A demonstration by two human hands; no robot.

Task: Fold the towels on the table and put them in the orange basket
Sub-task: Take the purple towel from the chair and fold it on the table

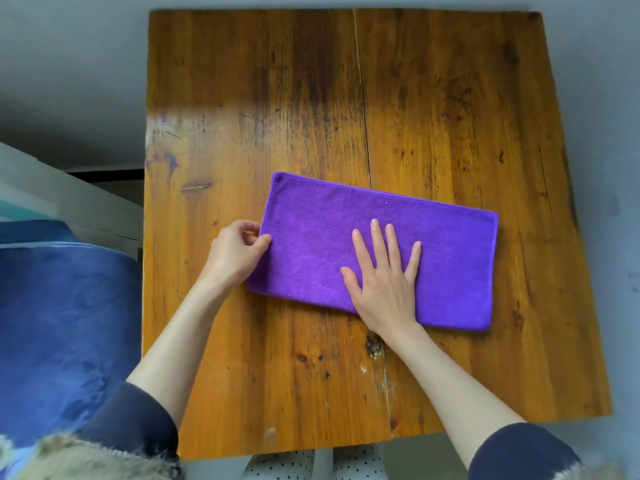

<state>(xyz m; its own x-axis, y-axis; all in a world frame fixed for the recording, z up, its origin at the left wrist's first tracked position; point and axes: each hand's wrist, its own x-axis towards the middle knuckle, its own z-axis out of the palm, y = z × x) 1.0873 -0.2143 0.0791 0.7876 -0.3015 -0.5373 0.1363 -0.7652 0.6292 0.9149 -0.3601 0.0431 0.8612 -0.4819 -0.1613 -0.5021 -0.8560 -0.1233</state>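
A purple towel (450, 258) lies folded into a long rectangle on the wooden table (311, 98), slightly slanted. My left hand (235, 252) pinches the towel's left edge between thumb and fingers. Flat on the towel's middle, fingers spread, my right hand (384, 275) presses the cloth down. No orange basket is in view.
A blue fabric-covered object (62, 317) stands to the left of the table, with a white frame (69, 199) behind it. Grey floor surrounds the table. Bare wood shows across the table's far half and near edge.
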